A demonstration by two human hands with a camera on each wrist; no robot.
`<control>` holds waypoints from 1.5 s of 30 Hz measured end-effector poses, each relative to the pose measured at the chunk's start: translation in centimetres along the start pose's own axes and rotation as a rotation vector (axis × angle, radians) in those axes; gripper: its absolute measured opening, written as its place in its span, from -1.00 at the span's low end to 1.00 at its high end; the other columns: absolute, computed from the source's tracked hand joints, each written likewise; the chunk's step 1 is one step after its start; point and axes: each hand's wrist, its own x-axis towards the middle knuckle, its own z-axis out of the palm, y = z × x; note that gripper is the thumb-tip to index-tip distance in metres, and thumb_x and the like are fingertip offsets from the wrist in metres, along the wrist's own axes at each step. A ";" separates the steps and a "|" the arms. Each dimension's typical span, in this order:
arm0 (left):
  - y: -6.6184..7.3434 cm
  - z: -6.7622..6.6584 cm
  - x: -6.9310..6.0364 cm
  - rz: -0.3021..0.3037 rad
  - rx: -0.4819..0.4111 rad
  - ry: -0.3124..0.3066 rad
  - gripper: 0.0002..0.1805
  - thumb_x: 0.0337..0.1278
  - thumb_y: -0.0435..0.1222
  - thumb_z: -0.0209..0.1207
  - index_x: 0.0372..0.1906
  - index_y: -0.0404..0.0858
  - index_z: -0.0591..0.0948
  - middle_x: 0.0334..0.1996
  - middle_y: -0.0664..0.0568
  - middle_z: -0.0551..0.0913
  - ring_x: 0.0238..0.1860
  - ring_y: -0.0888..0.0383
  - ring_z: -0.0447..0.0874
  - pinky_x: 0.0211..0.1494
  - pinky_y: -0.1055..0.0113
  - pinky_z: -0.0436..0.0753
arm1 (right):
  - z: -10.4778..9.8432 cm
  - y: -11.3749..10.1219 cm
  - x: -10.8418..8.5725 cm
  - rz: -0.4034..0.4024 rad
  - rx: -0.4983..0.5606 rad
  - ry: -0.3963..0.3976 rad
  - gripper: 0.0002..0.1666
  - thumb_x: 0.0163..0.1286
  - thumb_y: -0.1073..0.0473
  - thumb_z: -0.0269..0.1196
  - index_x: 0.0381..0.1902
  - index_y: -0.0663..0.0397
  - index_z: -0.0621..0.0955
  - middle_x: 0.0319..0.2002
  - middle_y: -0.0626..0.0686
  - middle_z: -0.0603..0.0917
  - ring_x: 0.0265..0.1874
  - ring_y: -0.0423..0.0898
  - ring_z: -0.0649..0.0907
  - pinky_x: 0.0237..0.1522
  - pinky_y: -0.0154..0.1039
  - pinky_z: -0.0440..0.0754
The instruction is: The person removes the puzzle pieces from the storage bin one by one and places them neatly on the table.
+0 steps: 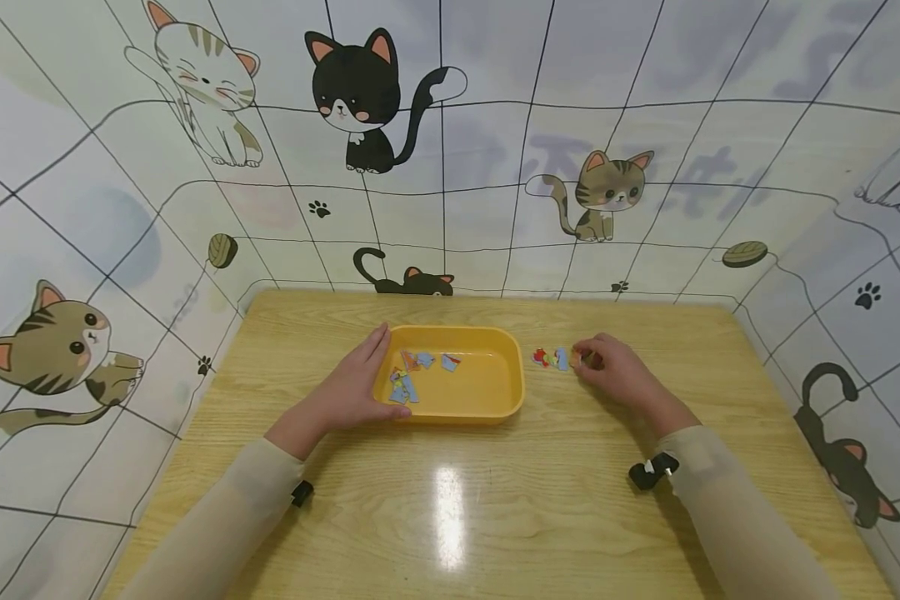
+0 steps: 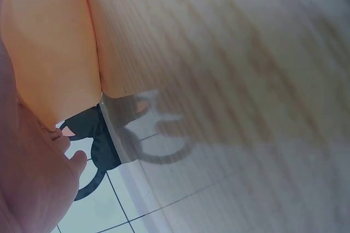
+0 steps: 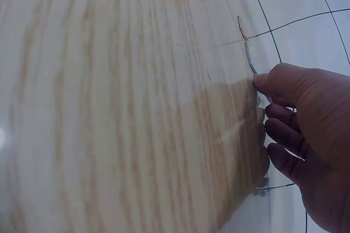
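Note:
A yellow plastic tray (image 1: 487,390) stands on the wooden table, with several colourful jigsaw puzzle pieces (image 1: 402,387) lying in its left half. My left hand (image 1: 356,383) grips the tray's left end, its thumb along the front wall and its fingers at the back left corner. To the right of the tray, flat puzzle pieces (image 1: 562,359) lie in a short row on the table. At that row's right end my right hand (image 1: 613,368) pinches an orange-brown piece (image 1: 576,357), partly hidden by the fingertips. In the right wrist view the thumb (image 3: 268,81) touches a thin edge-on piece.
The light wooden table (image 1: 390,500) ends at a white tiled-pattern wall (image 1: 487,208) with cartoon cats behind it, and similar walls stand left and right. A bright light reflection (image 1: 448,517) shows on the tabletop. Black wrist cameras (image 1: 652,472) sit on both sleeves.

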 end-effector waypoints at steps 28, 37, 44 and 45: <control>0.3 -0.2 0.0 0.001 0.007 0.001 0.66 -0.05 0.58 0.41 0.82 -0.34 -0.15 0.84 -0.12 -0.25 0.81 -0.16 -0.17 0.76 -0.15 0.10 | -0.5 0.1 0.0 0.044 0.089 -0.069 -0.39 0.54 0.18 0.47 0.43 0.34 0.63 0.00 0.15 0.61 -0.02 0.08 0.57 0.05 0.05 0.59; 0.1 0.0 0.1 0.014 -0.005 0.011 0.64 -0.01 0.56 0.42 0.81 -0.39 -0.13 0.83 -0.18 -0.22 0.80 -0.22 -0.14 0.74 -0.22 0.12 | -0.5 -0.5 -0.3 0.034 0.122 -0.017 -0.45 0.57 0.19 0.44 0.40 0.32 0.63 0.06 0.21 0.65 0.00 0.14 0.64 0.02 0.06 0.65; 0.1 0.0 0.1 0.012 0.002 0.014 0.65 -0.03 0.57 0.42 0.81 -0.39 -0.11 0.83 -0.16 -0.21 0.80 -0.18 -0.15 0.75 -0.19 0.12 | -0.7 -2.7 -0.3 0.026 0.187 0.094 -0.56 0.61 0.16 0.41 0.31 0.26 0.67 0.00 0.16 0.71 -0.11 0.06 0.66 -0.12 -0.14 0.67; 0.1 0.0 0.1 0.012 0.004 0.013 0.65 -0.04 0.57 0.42 0.81 -0.38 -0.12 0.83 -0.16 -0.22 0.80 -0.18 -0.16 0.75 -0.18 0.11 | -0.8 -3.3 -0.2 0.016 0.192 0.109 -0.58 0.61 0.17 0.42 0.29 0.26 0.68 -0.03 0.15 0.71 -0.14 0.05 0.66 -0.15 -0.16 0.66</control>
